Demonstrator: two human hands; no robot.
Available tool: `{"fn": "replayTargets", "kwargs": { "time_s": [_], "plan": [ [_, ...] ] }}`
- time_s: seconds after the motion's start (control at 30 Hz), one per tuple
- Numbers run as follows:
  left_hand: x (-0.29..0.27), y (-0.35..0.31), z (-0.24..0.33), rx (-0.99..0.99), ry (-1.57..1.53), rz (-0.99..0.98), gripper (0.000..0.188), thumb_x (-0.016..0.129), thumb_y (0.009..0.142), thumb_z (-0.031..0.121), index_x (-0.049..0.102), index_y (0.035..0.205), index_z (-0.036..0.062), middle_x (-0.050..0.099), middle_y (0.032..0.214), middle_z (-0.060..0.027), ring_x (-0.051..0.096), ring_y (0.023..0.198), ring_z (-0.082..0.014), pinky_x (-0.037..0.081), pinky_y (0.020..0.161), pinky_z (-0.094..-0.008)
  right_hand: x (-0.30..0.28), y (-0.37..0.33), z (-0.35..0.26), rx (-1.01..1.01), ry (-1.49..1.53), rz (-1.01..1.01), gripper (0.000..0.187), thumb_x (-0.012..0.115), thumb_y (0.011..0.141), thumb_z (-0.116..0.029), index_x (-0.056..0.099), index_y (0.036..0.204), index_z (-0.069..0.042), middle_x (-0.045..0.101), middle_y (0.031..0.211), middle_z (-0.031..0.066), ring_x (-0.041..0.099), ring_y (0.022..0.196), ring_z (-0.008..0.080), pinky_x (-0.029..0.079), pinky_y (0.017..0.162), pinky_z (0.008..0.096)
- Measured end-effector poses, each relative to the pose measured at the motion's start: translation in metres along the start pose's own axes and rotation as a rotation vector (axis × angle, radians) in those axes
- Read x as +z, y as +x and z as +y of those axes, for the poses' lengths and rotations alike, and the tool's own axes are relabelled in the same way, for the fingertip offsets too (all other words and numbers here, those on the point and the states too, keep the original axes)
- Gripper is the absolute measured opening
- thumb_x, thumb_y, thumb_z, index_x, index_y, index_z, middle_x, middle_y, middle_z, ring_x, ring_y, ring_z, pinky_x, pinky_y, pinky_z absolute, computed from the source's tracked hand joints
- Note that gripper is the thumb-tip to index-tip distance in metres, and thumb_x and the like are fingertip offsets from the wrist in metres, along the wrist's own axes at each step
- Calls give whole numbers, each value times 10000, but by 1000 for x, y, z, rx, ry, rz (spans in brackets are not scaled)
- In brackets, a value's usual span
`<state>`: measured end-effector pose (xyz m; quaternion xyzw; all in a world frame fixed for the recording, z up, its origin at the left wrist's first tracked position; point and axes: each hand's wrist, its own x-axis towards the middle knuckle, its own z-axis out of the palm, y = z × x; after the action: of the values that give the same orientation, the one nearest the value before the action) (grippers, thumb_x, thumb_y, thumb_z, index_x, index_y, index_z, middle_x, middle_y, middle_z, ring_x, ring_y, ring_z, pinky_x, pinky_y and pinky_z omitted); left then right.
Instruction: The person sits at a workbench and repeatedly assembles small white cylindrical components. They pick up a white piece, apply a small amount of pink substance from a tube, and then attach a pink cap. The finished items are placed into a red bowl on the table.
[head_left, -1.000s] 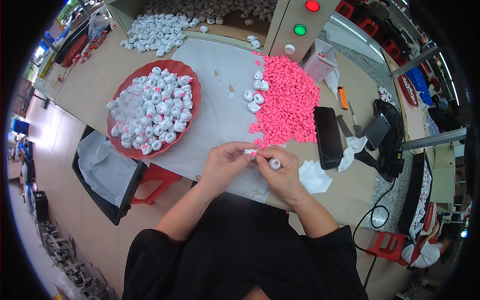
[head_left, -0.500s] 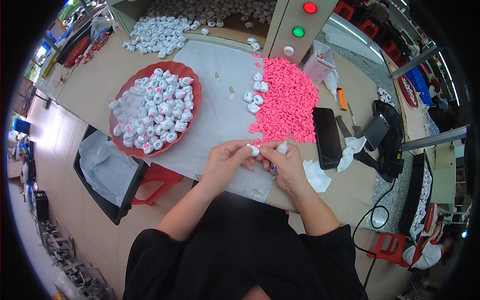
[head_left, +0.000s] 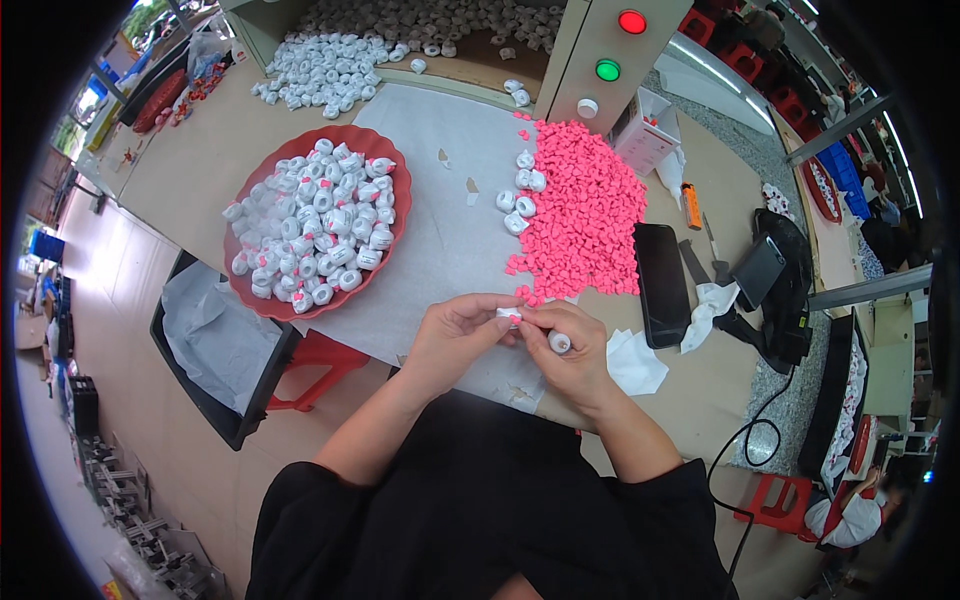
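Close in front of me, my left hand (head_left: 452, 338) pinches a small white moulded piece (head_left: 509, 314) with a bit of pink on it. My right hand (head_left: 575, 352) meets it from the other side, thumb and forefinger touching the piece. A small white glue bottle (head_left: 560, 342) is tucked in that same right hand, its end showing by the thumb. Just beyond my fingers spreads a heap of tiny pink pieces (head_left: 585, 215). Several white pieces (head_left: 515, 200) lie along the heap's left edge. The fingers partly cover the held piece.
Left stands a red scalloped bowl (head_left: 402, 215) full of white pieces with pink bits. White pieces (head_left: 325, 72) lie by a cabinet with lit buttons (head_left: 607, 70). To the right are a black phone (head_left: 662, 285), an orange lighter (head_left: 691, 205), tissue (head_left: 635, 362) and a white box (head_left: 645, 135).
The glue bottle has turned in my right hand; its nozzle pointed up and away before, and now an end faces up. My right fingertips have closed in on the white piece. The view shifted slightly.
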<state>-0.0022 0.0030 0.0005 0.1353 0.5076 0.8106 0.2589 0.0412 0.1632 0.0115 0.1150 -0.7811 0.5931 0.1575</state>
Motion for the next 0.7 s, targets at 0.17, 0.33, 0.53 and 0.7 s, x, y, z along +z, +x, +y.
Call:
{"fn": "replayTargets", "kwargs": {
  "time_s": [0.17, 0.33, 0.53, 0.7],
  "plan": [
    [-3, 0, -4, 0, 18, -5, 212, 534, 848, 1, 573, 1053, -34, 605, 1002, -129, 601, 843, -151, 510, 728, -262, 3, -1, 5, -104, -29, 15, 175, 608, 733, 67, 622, 902, 22, 610, 782, 107, 569, 679, 150, 440, 607, 241],
    [0, -1, 7, 78, 80, 102, 223, 538, 840, -13, 565, 1061, -31, 603, 1010, -117, 593, 818, -137, 491, 728, -251, 1, 2, 1, 11, -16, -11, 205, 629, 747, 21, 603, 950, 17, 621, 807, 91, 594, 718, 139, 460, 615, 247],
    [-46, -5, 89, 784, 1392, 721, 204, 587, 756, -32, 613, 956, -3, 595, 982, -117, 552, 925, -240, 442, 781, -340, -4, 0, -9, 347, 325, 143, 205, 631, 805, -65, 596, 989, 18, 598, 805, 27, 532, 724, 63, 424, 651, 199],
    [-28, 34, 84, 853, 1505, 485, 200, 575, 744, 0, 618, 940, 7, 572, 1070, -143, 510, 1017, -300, 398, 866, -387, -9, 3, -14, 408, 378, 112, 185, 617, 819, -82, 598, 969, 24, 595, 793, 29, 523, 715, 66, 420, 661, 203]
  ]
}}
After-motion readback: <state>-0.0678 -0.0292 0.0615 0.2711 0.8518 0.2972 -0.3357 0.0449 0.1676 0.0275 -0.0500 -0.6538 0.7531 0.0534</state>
